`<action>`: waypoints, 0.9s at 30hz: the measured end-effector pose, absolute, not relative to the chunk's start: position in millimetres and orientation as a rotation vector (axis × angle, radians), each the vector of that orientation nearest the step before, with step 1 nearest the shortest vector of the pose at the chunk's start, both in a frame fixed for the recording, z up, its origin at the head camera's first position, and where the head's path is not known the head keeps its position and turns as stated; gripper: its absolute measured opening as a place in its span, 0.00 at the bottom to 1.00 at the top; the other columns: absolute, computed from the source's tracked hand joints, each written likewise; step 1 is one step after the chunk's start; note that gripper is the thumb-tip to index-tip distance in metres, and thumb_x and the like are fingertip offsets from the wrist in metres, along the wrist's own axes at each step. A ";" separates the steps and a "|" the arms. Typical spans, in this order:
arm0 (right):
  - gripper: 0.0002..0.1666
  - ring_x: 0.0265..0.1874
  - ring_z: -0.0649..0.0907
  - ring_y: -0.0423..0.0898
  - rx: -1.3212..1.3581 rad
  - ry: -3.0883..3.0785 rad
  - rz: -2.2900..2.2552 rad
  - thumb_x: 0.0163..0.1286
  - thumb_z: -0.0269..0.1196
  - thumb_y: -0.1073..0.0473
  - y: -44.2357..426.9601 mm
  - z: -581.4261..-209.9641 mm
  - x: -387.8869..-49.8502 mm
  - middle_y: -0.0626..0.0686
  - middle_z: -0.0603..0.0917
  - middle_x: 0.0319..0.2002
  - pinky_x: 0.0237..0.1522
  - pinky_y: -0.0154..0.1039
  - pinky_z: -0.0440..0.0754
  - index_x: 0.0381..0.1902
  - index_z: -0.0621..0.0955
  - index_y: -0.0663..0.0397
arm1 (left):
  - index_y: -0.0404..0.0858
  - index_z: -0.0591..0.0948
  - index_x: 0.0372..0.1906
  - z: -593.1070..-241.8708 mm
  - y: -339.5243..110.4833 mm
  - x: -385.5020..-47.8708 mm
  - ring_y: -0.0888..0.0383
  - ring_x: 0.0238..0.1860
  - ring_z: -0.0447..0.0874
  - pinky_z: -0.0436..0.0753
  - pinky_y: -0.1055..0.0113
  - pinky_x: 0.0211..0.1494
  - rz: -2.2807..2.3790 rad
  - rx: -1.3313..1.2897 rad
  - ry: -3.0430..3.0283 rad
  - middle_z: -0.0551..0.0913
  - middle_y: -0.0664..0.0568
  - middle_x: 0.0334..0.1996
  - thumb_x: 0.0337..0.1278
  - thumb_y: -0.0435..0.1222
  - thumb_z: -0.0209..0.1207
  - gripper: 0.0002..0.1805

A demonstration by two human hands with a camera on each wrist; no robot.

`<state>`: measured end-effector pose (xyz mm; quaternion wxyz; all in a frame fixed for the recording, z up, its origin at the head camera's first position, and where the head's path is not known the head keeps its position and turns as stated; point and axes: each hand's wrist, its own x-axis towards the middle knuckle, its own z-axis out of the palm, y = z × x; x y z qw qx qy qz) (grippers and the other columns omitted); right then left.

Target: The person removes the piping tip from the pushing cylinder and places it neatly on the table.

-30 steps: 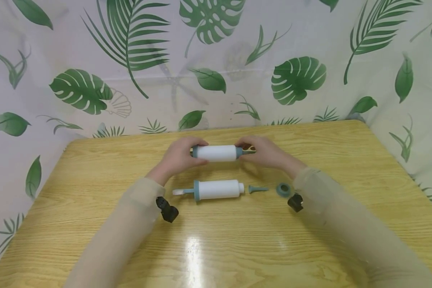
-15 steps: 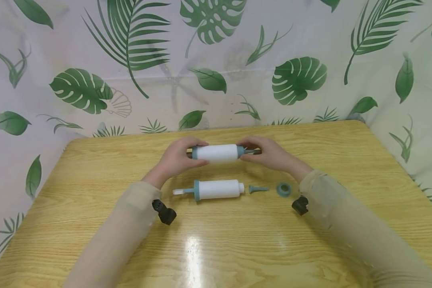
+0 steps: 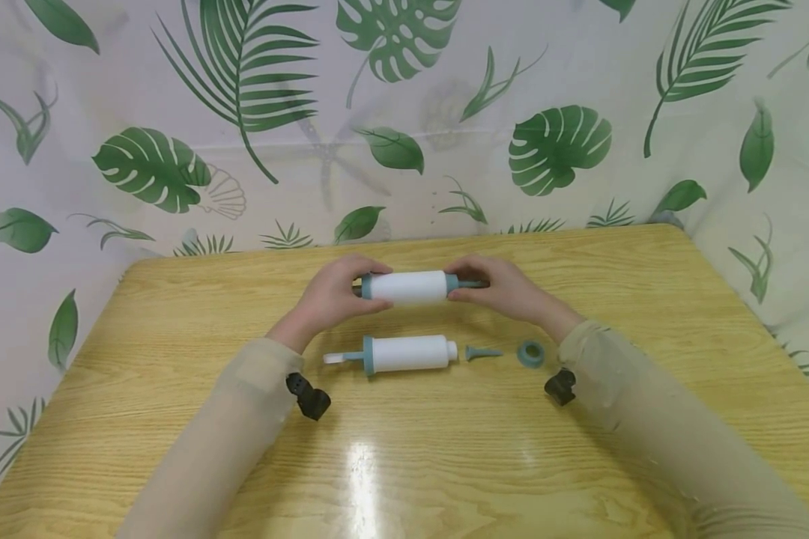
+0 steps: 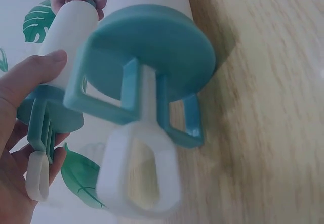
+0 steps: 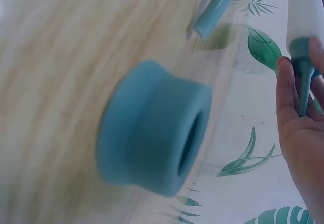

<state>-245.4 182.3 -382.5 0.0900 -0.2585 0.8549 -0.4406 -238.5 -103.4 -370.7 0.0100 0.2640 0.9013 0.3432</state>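
Note:
A white pastry syringe with teal ends is held sideways above the table, in both hands. My left hand grips its handle end; in the left wrist view the thumb lies on the barrel and fingers curl under the teal flange. My right hand pinches the teal collar at the other end, and a slim teal nozzle points into its palm. Nearer me lies a second syringe without a nozzle. A loose teal nozzle and a ring-shaped collar lie right of it.
The wood-grain table runs back to a leaf-printed cloth backdrop. The second syringe's white loop handle fills much of the left wrist view. A black wrist camera sits on the left sleeve.
Over the second, my right hand has moved slightly right, and more of the held nozzle shows. The syringe has shifted a little right. The parts on the table have stayed put.

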 end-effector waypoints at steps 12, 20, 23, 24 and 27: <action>0.22 0.48 0.81 0.49 -0.764 2.611 -1.309 0.62 0.68 0.56 182.7 -384.8 -245.2 0.55 0.82 0.48 0.50 0.44 0.79 0.53 0.79 0.58 | 0.40 0.80 0.54 -373.1 -98.6 -238.8 0.53 0.50 0.75 0.76 0.57 0.50 1.060 0.824 2.820 0.79 0.49 0.52 0.47 0.40 0.72 0.26; 0.21 0.48 0.81 0.50 -0.774 2.603 -1.332 0.62 0.68 0.58 181.9 -386.0 -245.1 0.56 0.82 0.48 0.49 0.44 0.79 0.52 0.79 0.59 | 0.41 0.81 0.53 -373.6 -96.6 -237.5 0.53 0.49 0.76 0.76 0.57 0.50 1.013 0.798 2.867 0.80 0.50 0.51 0.44 0.40 0.73 0.26; 0.20 0.47 0.82 0.50 -0.816 2.616 -1.334 0.62 0.68 0.59 181.8 -387.9 -245.6 0.57 0.82 0.47 0.49 0.45 0.80 0.51 0.79 0.60 | 0.41 0.82 0.53 -373.4 -96.5 -237.4 0.54 0.48 0.77 0.76 0.57 0.49 0.992 0.790 2.874 0.81 0.50 0.50 0.45 0.41 0.73 0.26; 0.20 0.46 0.82 0.51 -0.834 2.622 -1.334 0.61 0.68 0.60 181.8 -388.3 -245.5 0.57 0.83 0.46 0.49 0.45 0.80 0.50 0.80 0.61 | 0.41 0.82 0.52 -373.1 -96.7 -237.5 0.54 0.47 0.77 0.76 0.57 0.48 0.995 0.788 2.867 0.82 0.50 0.49 0.45 0.41 0.73 0.25; 0.19 0.45 0.82 0.51 -0.890 2.645 -1.324 0.61 0.68 0.60 181.7 -389.3 -245.7 0.57 0.83 0.45 0.48 0.46 0.80 0.49 0.80 0.61 | 0.41 0.83 0.52 -371.3 -98.1 -238.2 0.55 0.45 0.78 0.77 0.59 0.45 1.008 0.788 2.836 0.82 0.51 0.48 0.45 0.41 0.73 0.25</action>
